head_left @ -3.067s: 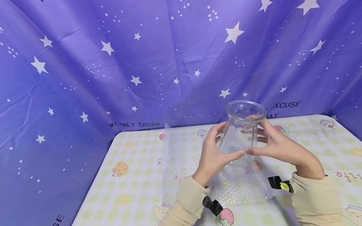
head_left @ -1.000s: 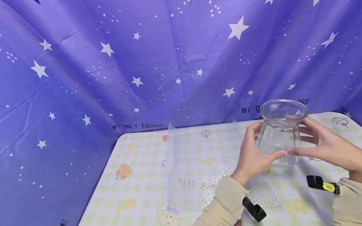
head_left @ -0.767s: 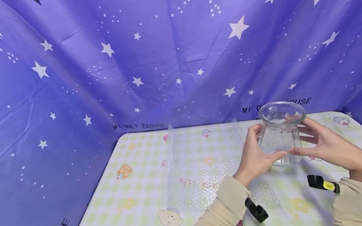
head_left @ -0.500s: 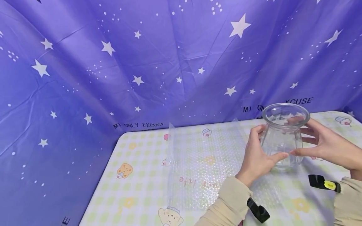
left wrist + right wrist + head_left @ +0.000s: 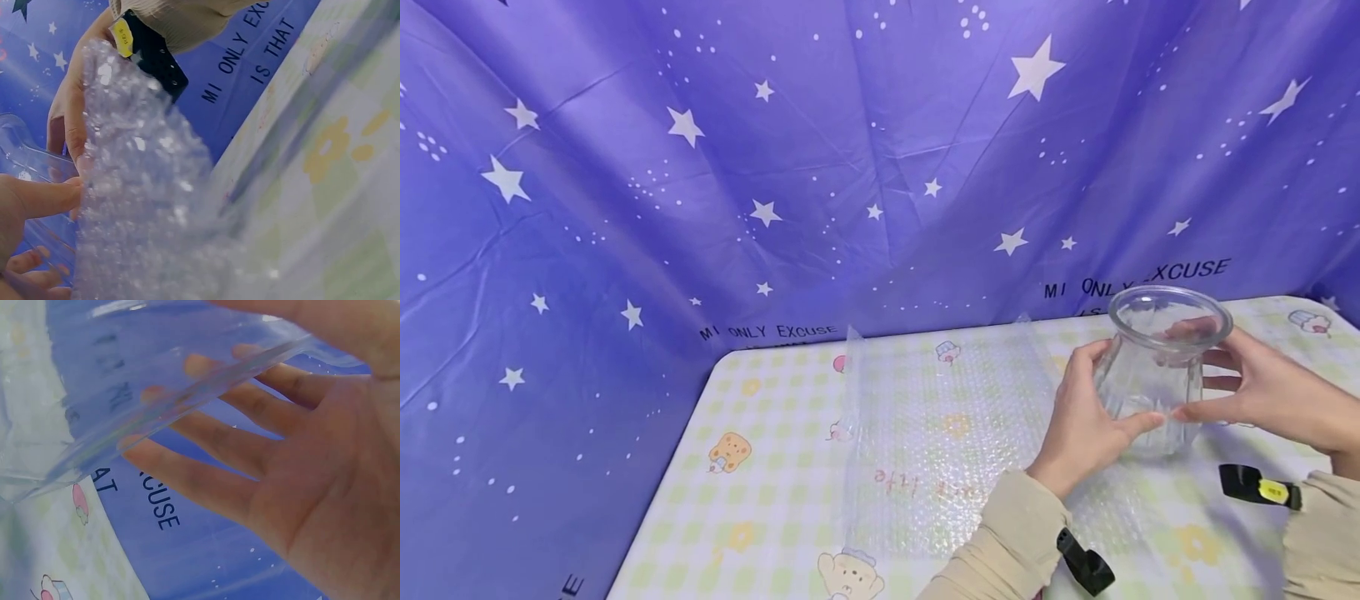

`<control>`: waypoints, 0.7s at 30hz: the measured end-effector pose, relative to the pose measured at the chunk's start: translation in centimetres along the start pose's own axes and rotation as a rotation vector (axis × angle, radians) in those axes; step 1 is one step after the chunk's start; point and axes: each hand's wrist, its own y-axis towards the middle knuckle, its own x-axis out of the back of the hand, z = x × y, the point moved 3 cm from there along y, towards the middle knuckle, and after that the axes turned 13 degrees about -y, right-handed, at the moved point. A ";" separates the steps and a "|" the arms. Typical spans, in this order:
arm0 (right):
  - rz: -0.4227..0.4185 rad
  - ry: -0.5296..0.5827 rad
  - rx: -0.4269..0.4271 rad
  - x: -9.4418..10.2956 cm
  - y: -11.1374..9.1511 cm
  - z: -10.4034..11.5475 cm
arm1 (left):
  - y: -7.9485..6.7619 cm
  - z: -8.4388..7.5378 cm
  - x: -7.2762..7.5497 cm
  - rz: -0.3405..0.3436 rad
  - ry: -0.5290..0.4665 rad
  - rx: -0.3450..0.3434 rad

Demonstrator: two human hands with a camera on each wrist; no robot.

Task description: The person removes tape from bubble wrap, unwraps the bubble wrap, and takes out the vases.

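A clear glass vase [image 5: 1150,385] with a flared round rim is gripped between both hands at the right of the head view, its mouth up and slightly tilted. My left hand [image 5: 1086,421] curls round its near left side, while my right hand [image 5: 1255,387] grips its right side. The two thumbs almost meet across the front. Through the glass [image 5: 144,337] in the right wrist view, the fingertips of my right hand [image 5: 294,462] show spread along the far side. A transparent sheet of bubble wrap [image 5: 940,454] lies left of the vase and reaches under the left forearm.
The table [image 5: 662,517] wears a green-checked cloth with cartoon prints. Behind it and to its left hangs a purple star-printed curtain [image 5: 820,167]. Black straps with small devices [image 5: 1086,562] sit at both wrists. Raised bubble wrap [image 5: 137,181] fills much of the left wrist view.
Both hands have carried the vase from over the bubble wrap to the right. In the last half second it has dropped slightly and tipped a little.
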 end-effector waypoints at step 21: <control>-0.026 -0.042 0.034 -0.4 0.2 0.4 | -0.2 0.7 -0.3 0.002 0.131 -0.024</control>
